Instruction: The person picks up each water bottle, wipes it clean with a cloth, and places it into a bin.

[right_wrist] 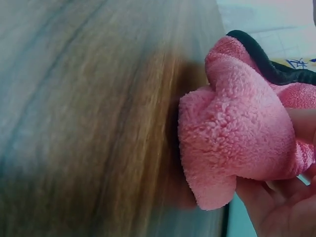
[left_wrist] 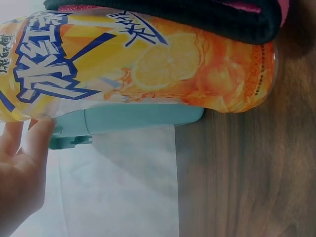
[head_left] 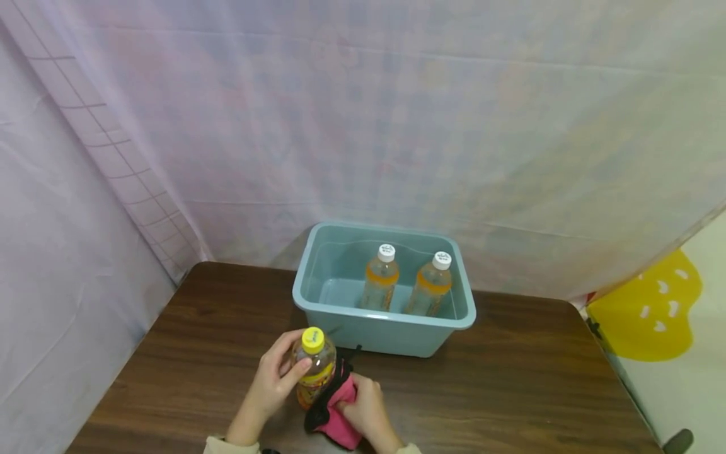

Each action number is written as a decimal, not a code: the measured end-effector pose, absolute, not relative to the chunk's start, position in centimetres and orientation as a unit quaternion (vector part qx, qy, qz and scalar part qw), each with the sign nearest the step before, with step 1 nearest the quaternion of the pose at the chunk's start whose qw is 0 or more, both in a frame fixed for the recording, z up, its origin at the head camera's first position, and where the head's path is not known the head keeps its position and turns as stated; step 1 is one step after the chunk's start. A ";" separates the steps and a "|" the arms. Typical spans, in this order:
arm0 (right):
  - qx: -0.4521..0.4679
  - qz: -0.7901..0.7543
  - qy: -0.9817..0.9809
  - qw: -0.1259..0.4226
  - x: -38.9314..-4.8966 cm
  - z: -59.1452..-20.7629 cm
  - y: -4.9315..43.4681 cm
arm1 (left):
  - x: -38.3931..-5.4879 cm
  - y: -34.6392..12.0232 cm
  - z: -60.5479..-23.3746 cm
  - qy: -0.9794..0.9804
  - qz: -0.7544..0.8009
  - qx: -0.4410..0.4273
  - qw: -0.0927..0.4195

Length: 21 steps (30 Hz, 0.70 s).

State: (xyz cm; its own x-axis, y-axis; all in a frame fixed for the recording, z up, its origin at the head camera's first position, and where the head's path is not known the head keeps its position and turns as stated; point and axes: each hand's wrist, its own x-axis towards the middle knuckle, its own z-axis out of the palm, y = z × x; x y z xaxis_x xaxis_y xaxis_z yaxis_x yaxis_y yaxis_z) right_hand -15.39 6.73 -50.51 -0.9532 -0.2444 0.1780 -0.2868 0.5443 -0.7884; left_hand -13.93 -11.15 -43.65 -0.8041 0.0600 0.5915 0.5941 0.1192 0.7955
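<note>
My left hand (head_left: 275, 372) grips a bottle of iced tea (head_left: 315, 372) near its shoulder, below the yellow cap. In the left wrist view the bottle's yellow and orange label (left_wrist: 168, 64) shows a lemon slice, and the fingers (left_wrist: 37, 140) curl at its upper part. A pink cloth with black edging (head_left: 342, 410) is bunched in my right hand (head_left: 365, 407), against the bottle's right side. Up close in the right wrist view, the cloth (right_wrist: 237, 123) looks fluffy, pinched between thumb and fingers. The cloth hides part of the bottle's lower side.
Behind the hands stands a blue-green plastic tub (head_left: 374, 334) on the dark wooden table (head_left: 499, 384). Two white-capped bottles, a left one (head_left: 381, 277) and a right one (head_left: 433, 287), stand inside it. A pale curtain (head_left: 363, 126) hangs beyond the table.
</note>
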 end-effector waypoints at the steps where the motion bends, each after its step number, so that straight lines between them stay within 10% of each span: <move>1: 0.153 0.453 -0.878 0.024 -15.3 -50.5 6.8 | -13.9 -11.1 -43.6 -0.716 -0.624 -0.228 0.214; 21: 0.265 0.506 -0.787 0.233 -14.5 -42.2 6.4 | -13.9 -11.0 -43.7 -0.692 -0.632 -0.251 0.240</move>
